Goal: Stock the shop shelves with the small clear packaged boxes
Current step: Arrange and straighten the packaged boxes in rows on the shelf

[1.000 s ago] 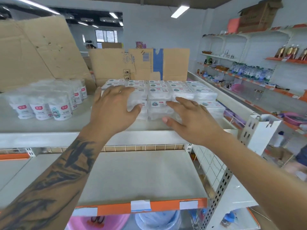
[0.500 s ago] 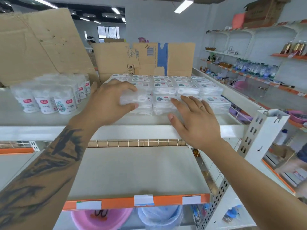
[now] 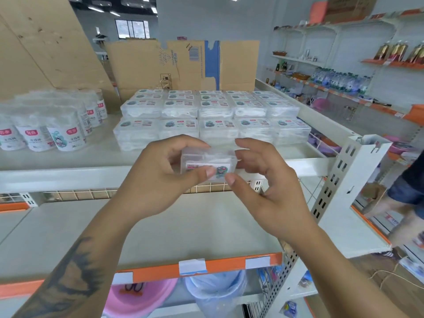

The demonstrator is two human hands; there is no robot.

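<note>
Now a single small clear box (image 3: 208,165) is held up in front of the top shelf (image 3: 68,161), lifted clear of the stock, where a second ago both hands were laid flat against the front of the stacked boxes (image 3: 213,115). The box is gripped by the left hand (image 3: 158,177), whose fingers are curled over its top edge with the thumb pressed against the printed label. Its right end is pinched by the right hand (image 3: 263,187), index finger above and thumb below. The box is held just forward of the shelf's front lip and above the bare lower shelf (image 3: 160,226). The stack behind sits in tidy rows, two layers deep, with round tubs (image 3: 50,131) well apart on its left and flattened cardboard (image 3: 183,63) standing behind. One box appears to have been pulled off the front row, probably to be turned or re-seated, so the stocking looks nearly finished. Another person's arm (image 3: 403,203) is seen at the right edge.
</note>
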